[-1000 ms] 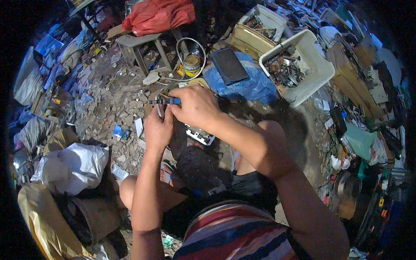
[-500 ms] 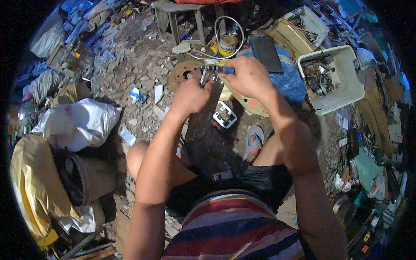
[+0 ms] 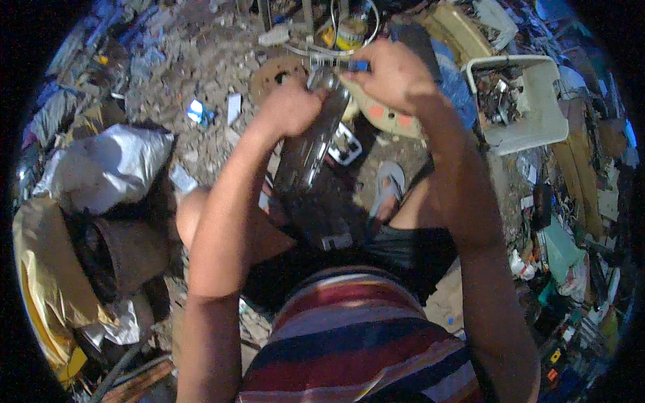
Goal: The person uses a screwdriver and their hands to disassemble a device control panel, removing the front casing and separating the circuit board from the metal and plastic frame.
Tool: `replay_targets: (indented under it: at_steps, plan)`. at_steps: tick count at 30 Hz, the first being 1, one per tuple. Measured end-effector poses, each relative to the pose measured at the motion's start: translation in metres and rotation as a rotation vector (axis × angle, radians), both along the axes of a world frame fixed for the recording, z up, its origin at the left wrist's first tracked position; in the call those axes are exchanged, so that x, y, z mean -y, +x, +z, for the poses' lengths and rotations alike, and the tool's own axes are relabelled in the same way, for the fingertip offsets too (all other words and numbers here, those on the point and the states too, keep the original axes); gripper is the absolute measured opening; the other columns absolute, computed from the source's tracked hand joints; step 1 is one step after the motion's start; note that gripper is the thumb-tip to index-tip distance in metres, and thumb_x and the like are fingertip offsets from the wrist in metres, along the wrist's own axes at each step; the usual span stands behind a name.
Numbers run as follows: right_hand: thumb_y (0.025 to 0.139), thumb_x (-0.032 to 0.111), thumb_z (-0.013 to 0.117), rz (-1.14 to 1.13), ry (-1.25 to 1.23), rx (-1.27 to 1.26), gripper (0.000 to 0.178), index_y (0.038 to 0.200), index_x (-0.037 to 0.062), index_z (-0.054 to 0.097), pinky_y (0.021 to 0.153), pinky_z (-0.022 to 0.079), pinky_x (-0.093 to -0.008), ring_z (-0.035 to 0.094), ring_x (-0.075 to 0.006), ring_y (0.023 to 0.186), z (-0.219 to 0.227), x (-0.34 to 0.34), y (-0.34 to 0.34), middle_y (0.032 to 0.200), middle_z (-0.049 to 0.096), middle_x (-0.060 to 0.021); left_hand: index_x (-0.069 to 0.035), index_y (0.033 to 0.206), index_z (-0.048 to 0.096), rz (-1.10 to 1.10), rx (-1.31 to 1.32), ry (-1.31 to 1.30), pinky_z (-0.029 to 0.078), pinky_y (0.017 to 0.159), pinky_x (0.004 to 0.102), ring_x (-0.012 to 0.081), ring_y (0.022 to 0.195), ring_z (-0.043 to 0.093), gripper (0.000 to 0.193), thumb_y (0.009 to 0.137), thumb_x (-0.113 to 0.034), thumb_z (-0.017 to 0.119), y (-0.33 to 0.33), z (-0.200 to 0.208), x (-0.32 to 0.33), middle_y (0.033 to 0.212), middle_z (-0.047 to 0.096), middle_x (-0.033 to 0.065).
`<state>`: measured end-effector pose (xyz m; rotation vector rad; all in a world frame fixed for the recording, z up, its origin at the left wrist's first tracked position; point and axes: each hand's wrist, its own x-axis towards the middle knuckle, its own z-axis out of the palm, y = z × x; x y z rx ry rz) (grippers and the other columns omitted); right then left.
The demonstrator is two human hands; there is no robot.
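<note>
My right hand (image 3: 396, 75) is closed round the blue handle of a small tool (image 3: 329, 62) with a grey metal head, perhaps a hammer; blur hides its exact kind. Beside it, my left hand (image 3: 292, 109) is closed, fingers curled at the upper end of a dark, worn slab (image 3: 306, 158) that lies between my legs. What those fingers pinch, if anything, cannot be made out. Behind the left hand lies a rusty round disc (image 3: 263, 79) with holes. A white plastic part (image 3: 351, 153) with dark openings rests right of the slab.
A pale board with orange patches (image 3: 383, 114) lies under my right wrist. To the right stands a whitish bin (image 3: 531, 138) holding metal scraps. A paint can (image 3: 351, 32) and a looped hose are at the far side. White sacks (image 3: 111, 164) and rubble cover the left.
The whole view has shifted, so the scene sits higher in the picture. Both hands stay near the slab's far end, the right one slightly farther right.
</note>
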<state>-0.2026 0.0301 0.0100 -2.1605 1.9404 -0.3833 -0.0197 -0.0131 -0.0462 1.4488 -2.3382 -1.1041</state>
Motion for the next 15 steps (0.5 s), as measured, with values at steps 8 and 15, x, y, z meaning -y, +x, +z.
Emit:
replay_targets:
  at_steps: [8,15]
  plan:
    - [0.079,0.012,0.063,-0.139,0.146,0.382,0.017,0.071,-0.0021,0.058,0.052,0.042,-0.0305,0.055,-0.0123,0.052,0.043,-0.044,0.022,0.054,0.053,-0.0069,0.006,0.106,0.057,0.081,-0.024,0.040,0.041,0.091,0.0443,0.0425,0.104,0.053,0.054,0.087,-0.042,0.046,-0.016,0.052,-0.032,0.108,0.054,0.0331]
    - [0.073,0.026,0.065,-0.109,0.010,0.218,0.034,0.098,0.0037,0.064,0.071,0.047,-0.0366,0.064,-0.0303,0.080,0.021,-0.031,0.009,0.084,0.064,-0.0195,0.003,0.103,0.062,0.026,-0.157,-0.090,0.043,0.090,0.0442,0.0416,0.099,0.056,0.055,0.085,-0.046,0.045,-0.018,0.020,-0.021,0.100,0.060,0.0283]
